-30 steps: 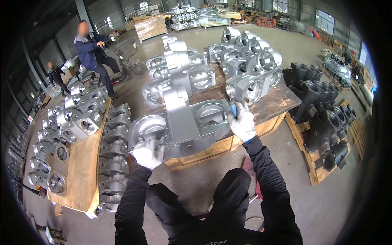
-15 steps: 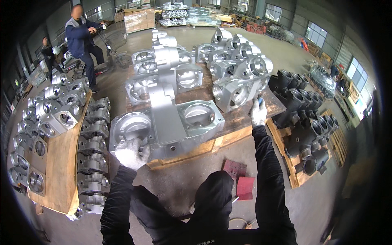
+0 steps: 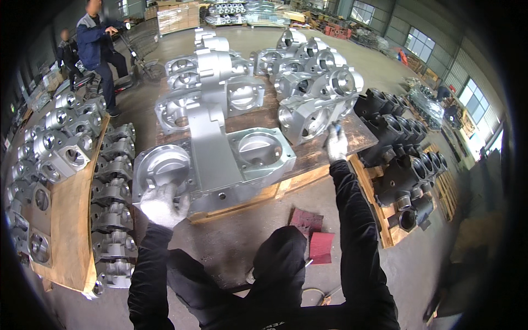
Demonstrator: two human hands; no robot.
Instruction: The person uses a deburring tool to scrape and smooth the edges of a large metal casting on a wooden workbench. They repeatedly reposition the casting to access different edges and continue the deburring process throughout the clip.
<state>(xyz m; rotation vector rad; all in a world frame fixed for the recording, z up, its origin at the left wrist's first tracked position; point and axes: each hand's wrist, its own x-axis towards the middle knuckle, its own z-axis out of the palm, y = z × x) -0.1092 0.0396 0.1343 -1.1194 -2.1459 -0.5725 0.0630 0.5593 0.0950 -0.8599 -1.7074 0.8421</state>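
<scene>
A large silver metal casting point(image 3: 214, 157) with two round bores lies at the near edge of a wood-topped pallet. At its near left corner is my left hand point(image 3: 164, 206), in a white glove, with fingers curled over the edge. My right hand point(image 3: 337, 146), also gloved, is closed beside a second silver casting point(image 3: 302, 122) at the right. Something small and bluish shows at its fingertips; its kind is hidden. Whether this hand touches the second casting, I cannot tell.
More silver castings point(image 3: 214, 69) stand in rows behind. Left is a wooden board point(image 3: 71, 225) bearing castings, with others stacked beside it. Black castings point(image 3: 399, 170) sit on a pallet at right. Red pieces point(image 3: 320, 247) lie on the floor. A person point(image 3: 98, 47) sits on a bike, far left.
The whole view has shifted, so the scene appears slightly farther left and the far part a little higher. Both hands keep about the same places against the castings.
</scene>
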